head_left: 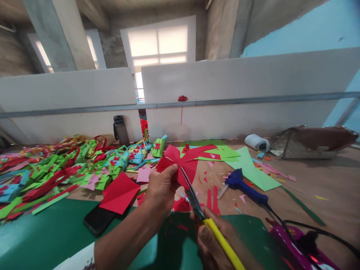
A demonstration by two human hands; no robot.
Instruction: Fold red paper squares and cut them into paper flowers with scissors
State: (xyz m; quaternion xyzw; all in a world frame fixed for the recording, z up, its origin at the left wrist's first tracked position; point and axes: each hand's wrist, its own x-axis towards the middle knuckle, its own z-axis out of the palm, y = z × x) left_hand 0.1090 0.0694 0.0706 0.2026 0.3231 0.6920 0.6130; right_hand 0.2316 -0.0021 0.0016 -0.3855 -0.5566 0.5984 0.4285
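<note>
My left hand (163,187) pinches a piece of red paper (188,167) between thumb and fingers. The paper has cuts in it that part it into petal-like lobes. In my right hand (215,238) is a pair of scissors (194,198) with yellow handles. Their blades point up and away, with the tips at the middle of the red paper, close to my left thumb. Part of the blades is hidden against the paper, so how far apart they stand is unclear. Below the paper lie red scraps (181,205) and red strips (213,198).
A red square (120,193) overlaps a black phone (98,219) on the green mat (70,213). Folded paper bags (97,180) pile up at left, near a bottle (120,129). At right are a blue glue gun (244,185), purple power strip (300,247) and handbag (315,144).
</note>
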